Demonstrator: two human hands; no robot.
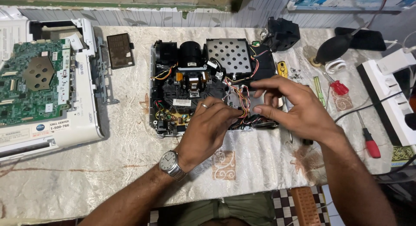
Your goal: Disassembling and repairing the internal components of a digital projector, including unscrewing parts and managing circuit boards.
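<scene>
An opened projector (190, 85) lies on the table with its lens block, black housings, perforated metal shield (229, 55) and coloured wire bundles (240, 100) exposed. My left hand (208, 128), with a ring and a wristwatch, reaches into the front right part of the chassis, its fingertips at the wires. My right hand (292, 107) hovers over the right edge of the chassis, fingers curled close to the same wires. What the fingertips pinch is hidden.
A white cover holding a green circuit board (30, 81) lies at the left. A dark filter panel (119, 50) sits behind it. At the right are red-handled screwdrivers (370, 141), a black air blower (336, 46), a black part (282, 33) and a white power strip (392, 94).
</scene>
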